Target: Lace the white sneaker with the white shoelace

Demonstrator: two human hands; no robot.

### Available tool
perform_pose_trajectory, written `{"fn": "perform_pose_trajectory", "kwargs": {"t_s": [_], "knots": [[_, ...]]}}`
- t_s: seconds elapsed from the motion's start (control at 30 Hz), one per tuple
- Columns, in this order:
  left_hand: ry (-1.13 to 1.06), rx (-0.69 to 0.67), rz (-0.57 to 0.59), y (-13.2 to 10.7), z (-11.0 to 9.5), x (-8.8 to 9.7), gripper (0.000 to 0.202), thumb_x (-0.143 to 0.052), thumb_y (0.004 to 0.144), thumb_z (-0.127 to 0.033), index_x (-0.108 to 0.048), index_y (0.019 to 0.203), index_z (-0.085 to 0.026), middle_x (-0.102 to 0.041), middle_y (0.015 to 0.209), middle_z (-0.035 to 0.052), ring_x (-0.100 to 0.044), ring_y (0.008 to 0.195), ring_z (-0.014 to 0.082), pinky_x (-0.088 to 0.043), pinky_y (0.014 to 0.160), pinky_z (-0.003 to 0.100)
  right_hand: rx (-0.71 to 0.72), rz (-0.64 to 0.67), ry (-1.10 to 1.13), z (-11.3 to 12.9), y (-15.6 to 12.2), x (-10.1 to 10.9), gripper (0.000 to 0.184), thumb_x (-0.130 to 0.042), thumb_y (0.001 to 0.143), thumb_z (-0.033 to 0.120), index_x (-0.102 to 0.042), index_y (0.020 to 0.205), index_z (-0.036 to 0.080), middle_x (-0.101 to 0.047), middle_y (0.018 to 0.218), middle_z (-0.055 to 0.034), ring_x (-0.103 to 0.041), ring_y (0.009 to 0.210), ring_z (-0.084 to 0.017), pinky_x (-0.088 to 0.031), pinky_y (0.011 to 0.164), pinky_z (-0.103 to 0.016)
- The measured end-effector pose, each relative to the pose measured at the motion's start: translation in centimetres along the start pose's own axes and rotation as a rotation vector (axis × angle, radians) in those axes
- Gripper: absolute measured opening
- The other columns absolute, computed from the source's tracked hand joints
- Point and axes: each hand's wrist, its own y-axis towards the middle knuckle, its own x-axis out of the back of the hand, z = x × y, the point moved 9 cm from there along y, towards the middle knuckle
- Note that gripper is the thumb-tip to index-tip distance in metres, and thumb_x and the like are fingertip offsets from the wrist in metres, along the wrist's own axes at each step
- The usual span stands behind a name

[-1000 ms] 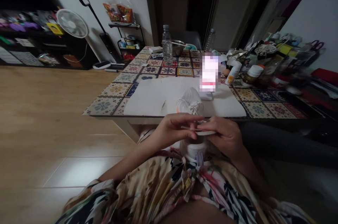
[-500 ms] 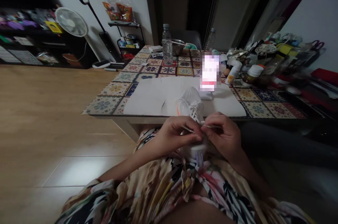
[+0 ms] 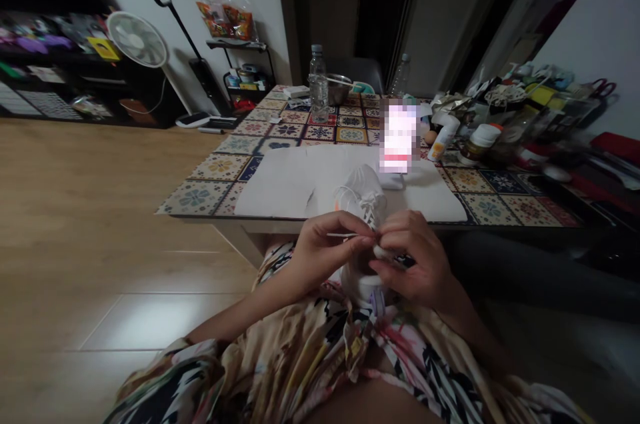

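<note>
At the near edge of the patterned table (image 3: 197,196), a white shoe (image 3: 364,177) points its toe away from the person, the front over a white sheet (image 3: 280,174) and the heel against the person's lap. Its upper is pale and smooth, with a small orange patch on the left side, criss-crossed laces up the front, a thin loop lying loose beside them, and a lilac tab (image 3: 377,302) at the heel. The left hand (image 3: 327,247) pinches a white lace (image 3: 343,235) between thumb and forefinger above the shoe's opening. The right hand (image 3: 417,254) is curled close against the same spot, fingertips meeting the left's (whether it grips lace or tongue, I cannot tell).

As for lettering, the white bottle (image 3: 443,137) carries orange marks and the dark jar (image 3: 475,147) a label, both too small to read, as is the print on the orange packets (image 3: 225,21). The bright screen (image 3: 399,137) is blurred into blocks.
</note>
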Motion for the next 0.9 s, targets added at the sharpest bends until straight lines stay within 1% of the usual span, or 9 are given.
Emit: {"fn": "perform_pose_trajectory", "kwargs": {"t_s": [0.1, 0.2, 0.27, 0.4, 0.5, 0.6, 0.7, 0.83, 0.9], "knots": [[-0.014, 0.044, -0.052, 0.1, 0.5, 0.3, 0.011, -0.08, 0.068, -0.023, -0.071, 0.067, -0.017, -0.073, 0.069, 0.0035, -0.065, 0.062, 0.0128, -0.056, 0.06, 0.023, 0.051, -0.085, -0.135, 0.4, -0.2, 0.7, 0.023, -0.073, 0.08, 0.023, -0.055, 0.094, 0.028, -0.066, 0.089, -0.0002, -0.061, 0.09, -0.022, -0.044, 0.085, -0.042], [-0.042, 0.069, -0.063, 0.1, 0.7, 0.1, 0.011, -0.081, 0.065, -0.022, -0.071, 0.066, -0.016, -0.073, 0.068, 0.0028, -0.065, 0.062, 0.0124, -0.058, 0.061, 0.023, 0.089, -0.097, -0.282, 0.8, -0.4, 0.8, 0.02, -0.073, 0.081, 0.024, -0.058, 0.093, 0.029, -0.066, 0.091, -0.0009, -0.06, 0.092, -0.023, -0.043, 0.086, -0.043], [-0.063, 0.076, -0.063, 0.0, 0.7, 0.0, 0.013, -0.083, 0.064, -0.021, -0.071, 0.065, -0.016, -0.073, 0.067, 0.0024, -0.066, 0.062, 0.0123, -0.058, 0.062, 0.022, 0.087, -0.102, -0.323, 0.9, -0.3, 0.8, 0.017, -0.072, 0.083, 0.025, -0.059, 0.093, 0.028, -0.065, 0.092, -0.0018, -0.058, 0.093, -0.023, -0.043, 0.086, -0.043], [-0.095, 0.096, -0.057, 0.0, 0.9, -0.2, 0.021, -0.086, 0.063, -0.029, -0.07, 0.064, -0.016, -0.073, 0.066, 0.0027, -0.066, 0.062, 0.013, -0.059, 0.062, 0.024, 0.04, -0.103, -0.327, 0.6, -0.2, 0.6, 0.012, -0.071, 0.084, 0.026, -0.061, 0.091, 0.027, -0.064, 0.092, -0.0024, -0.057, 0.093, -0.024, -0.042, 0.087, -0.044], [-0.106, 0.106, -0.048, 0.1, 1.0, -0.2, 0.026, -0.087, 0.063, -0.035, -0.07, 0.065, -0.015, -0.073, 0.067, 0.0035, -0.066, 0.061, 0.0134, -0.059, 0.062, 0.025, 0.003, -0.118, -0.317, 0.4, -0.1, 0.7, 0.011, -0.071, 0.085, 0.027, -0.063, 0.093, 0.027, -0.064, 0.093, -0.0033, -0.057, 0.094, -0.024, -0.043, 0.087, -0.045], [-0.117, 0.111, -0.052, 0.1, 1.2, -0.1, 0.023, -0.086, 0.064, -0.032, -0.07, 0.065, -0.016, -0.072, 0.067, 0.0026, -0.065, 0.059, 0.0115, -0.057, 0.06, 0.022, -0.018, -0.139, -0.315, 0.3, -0.1, 0.8, 0.015, -0.07, 0.085, 0.027, -0.063, 0.098, 0.028, -0.063, 0.094, -0.0036, -0.056, 0.094, -0.025, -0.043, 0.087, -0.045], [-0.138, 0.097, -0.054, 0.1, 1.2, -0.1, 0.018, -0.084, 0.066, -0.027, -0.07, 0.066, -0.016, -0.072, 0.067, 0.0013, -0.063, 0.059, 0.0098, -0.055, 0.059, 0.019, -0.013, -0.119, -0.306, 0.3, -0.1, 0.6, 0.014, -0.069, 0.085, 0.028, -0.062, 0.096, 0.028, -0.063, 0.093, -0.0031, -0.057, 0.092, -0.025, -0.043, 0.086, -0.045], [-0.155, 0.09, -0.1, 0.1, 1.4, 0.3, 0.017, -0.083, 0.067, -0.025, -0.068, 0.066, -0.016, -0.07, 0.065, -0.0005, -0.058, 0.054, 0.0075, -0.05, 0.054, 0.017, 0.001, -0.184, -0.248, 0.4, -0.2, 1.1, 0.027, -0.073, 0.082, 0.031, -0.057, 0.103, 0.028, -0.061, 0.095, -0.0037, -0.056, 0.092, -0.025, -0.044, 0.085, -0.045], [-0.173, 0.101, -0.125, 0.2, 1.7, 0.5, 0.019, -0.082, 0.067, -0.026, -0.067, 0.066, -0.016, -0.068, 0.063, -0.0015, -0.055, 0.051, 0.0067, -0.047, 0.05, 0.017, 0.019, -0.194, -0.265, 0.5, -0.3, 1.3, 0.028, -0.074, 0.081, 0.031, -0.057, 0.102, 0.029, -0.06, 0.096, -0.0036, -0.055, 0.093, -0.025, -0.044, 0.085, -0.045]]}}
